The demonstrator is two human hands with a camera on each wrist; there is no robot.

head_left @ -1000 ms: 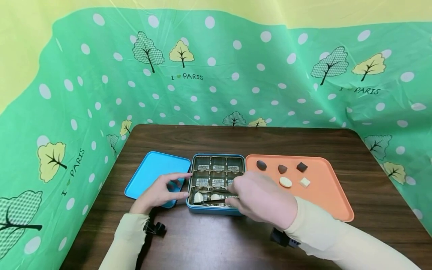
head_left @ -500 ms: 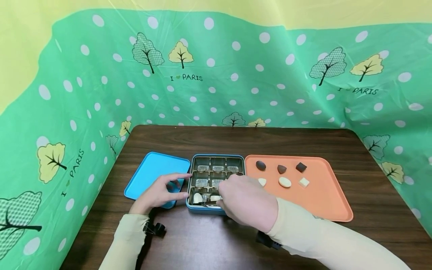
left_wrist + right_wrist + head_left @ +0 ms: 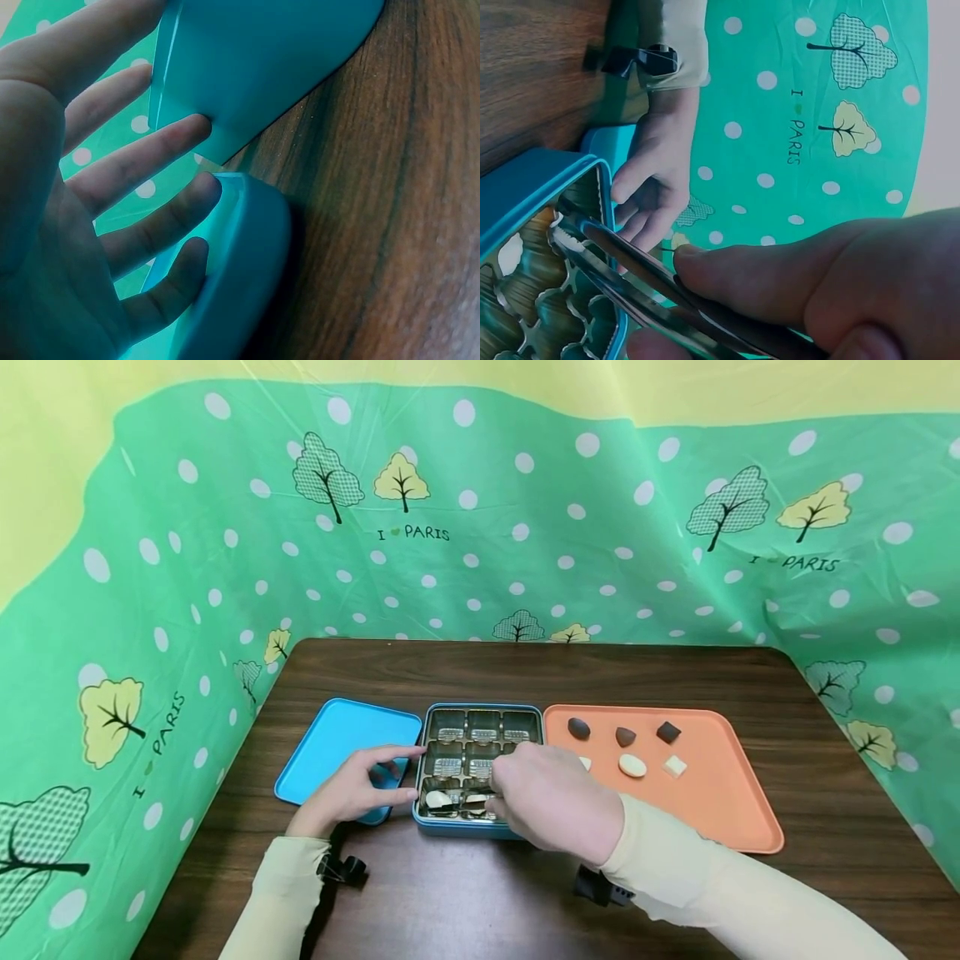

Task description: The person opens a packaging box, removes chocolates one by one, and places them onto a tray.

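A blue tin box [image 3: 468, 830] with a compartmented insert stands mid-table. My right hand [image 3: 558, 797] grips metal tongs [image 3: 641, 262], their tips down in the front-left compartment at a white chocolate [image 3: 437, 799]. In the right wrist view this white chocolate [image 3: 567, 238] lies right at the tong tips. Another white chocolate [image 3: 511, 255] sits in the neighbouring front compartment. My left hand [image 3: 360, 787] is spread at the box's left side, thumb and index fingertips right at its edge. In the left wrist view its fingers overlap blue plastic.
The blue lid [image 3: 341, 735] lies left of the box, partly under my left hand. On the right, an orange tray [image 3: 720, 810] carries a dark oval chocolate [image 3: 578, 728], a white oval [image 3: 632, 766], a white square [image 3: 674, 766] and several others, one partly hidden by my right hand.
My right hand has shifted left over the box with the tongs. The white chocolate in the front-left compartment has tipped from upright to lying flatter. My left hand has stayed put.
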